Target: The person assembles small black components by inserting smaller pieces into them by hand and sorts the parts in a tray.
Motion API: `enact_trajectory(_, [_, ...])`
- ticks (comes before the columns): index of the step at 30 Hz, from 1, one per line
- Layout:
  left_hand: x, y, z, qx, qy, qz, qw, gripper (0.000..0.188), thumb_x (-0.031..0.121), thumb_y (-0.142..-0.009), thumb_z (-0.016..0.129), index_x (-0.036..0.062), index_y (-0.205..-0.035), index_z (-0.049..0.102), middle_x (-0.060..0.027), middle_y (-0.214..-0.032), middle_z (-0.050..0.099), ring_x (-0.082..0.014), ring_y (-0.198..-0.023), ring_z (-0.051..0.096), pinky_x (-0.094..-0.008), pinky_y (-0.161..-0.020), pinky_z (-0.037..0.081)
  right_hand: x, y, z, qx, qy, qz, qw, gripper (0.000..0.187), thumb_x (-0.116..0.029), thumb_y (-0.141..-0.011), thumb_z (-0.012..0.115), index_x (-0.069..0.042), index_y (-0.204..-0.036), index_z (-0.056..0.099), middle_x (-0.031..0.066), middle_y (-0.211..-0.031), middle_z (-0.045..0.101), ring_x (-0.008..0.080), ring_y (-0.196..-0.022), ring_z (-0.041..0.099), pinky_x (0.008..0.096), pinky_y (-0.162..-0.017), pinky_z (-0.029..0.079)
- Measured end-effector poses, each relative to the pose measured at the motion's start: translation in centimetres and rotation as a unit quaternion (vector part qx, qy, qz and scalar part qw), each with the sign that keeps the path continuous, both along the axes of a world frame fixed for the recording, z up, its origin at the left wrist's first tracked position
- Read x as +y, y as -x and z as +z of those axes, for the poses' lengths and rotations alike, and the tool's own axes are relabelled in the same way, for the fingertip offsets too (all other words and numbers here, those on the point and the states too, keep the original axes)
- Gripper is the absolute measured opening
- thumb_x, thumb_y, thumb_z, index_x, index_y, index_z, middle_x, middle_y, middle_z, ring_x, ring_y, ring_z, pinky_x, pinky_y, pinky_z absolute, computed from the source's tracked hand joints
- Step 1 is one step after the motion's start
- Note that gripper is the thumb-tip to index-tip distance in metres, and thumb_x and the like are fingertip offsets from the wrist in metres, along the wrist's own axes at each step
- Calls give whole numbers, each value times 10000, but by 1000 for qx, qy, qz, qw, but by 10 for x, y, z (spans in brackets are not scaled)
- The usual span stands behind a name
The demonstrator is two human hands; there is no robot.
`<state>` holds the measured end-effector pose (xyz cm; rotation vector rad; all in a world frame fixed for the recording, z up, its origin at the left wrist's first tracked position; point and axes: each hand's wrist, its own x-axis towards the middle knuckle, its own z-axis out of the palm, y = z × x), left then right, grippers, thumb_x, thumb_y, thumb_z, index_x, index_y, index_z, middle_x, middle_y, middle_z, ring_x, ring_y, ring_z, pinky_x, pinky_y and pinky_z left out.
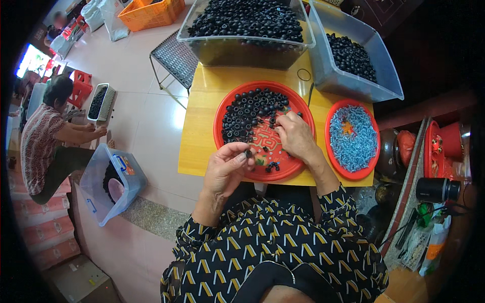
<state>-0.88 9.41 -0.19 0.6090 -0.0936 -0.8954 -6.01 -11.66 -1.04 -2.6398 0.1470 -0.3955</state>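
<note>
My left hand [224,170] pinches a small round black cap-like piece [248,153] between thumb and fingertips, over the near left edge of a round red tray [289,164]. Many hollow black pieces [241,118] of the same look cover the tray's far and left parts. My right hand [298,137] reaches into the tray from the right, its fingers closed and pointing down at the edge of the pile. Whatever lies between those fingertips is hidden. A few smaller dark bits [273,166] lie near the tray's front rim.
On the yellow table [197,144], a second red tray [375,160] at right holds small bluish clear pieces [353,144]. Two clear bins [247,53] [386,83] of black pieces stand at the back. A stool [174,58] stands behind; a person [43,146] sits at left near a floor bin [134,184].
</note>
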Motion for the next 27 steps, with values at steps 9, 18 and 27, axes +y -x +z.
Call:
enact_trajectory(9, [-4,3,-9,23,48,-17,998,223,23,-808,562,2,-1030,545,-139,-963,587,-164,-782,569,-272,-680,456,17,7,18,4,-195,-65,979,97,-68,-760,586,3,-812,546,61,-689,520,149,-595,507,278,-531,413])
enact_trajectory(18, [-17,16,-5,-32,6,13,999,233,-84,-746,591,-15,-967,565,-105,-975,572,-172,-875,572,-307,-826,472,54,26,41,31,-631,3,775,102,-40,-796,596,4,-861,531,-4,-724,531,62,-657,543,179,-588,446])
enact_trajectory(27, [-17,18,4,-126,-10,46,991,233,-112,-695,629,-25,-904,572,-100,-961,556,-166,-893,556,-289,-811,479,64,34,50,-42,-595,1,802,92,-28,-788,602,-1,-861,553,-18,-747,520,25,-642,457,164,-561,371])
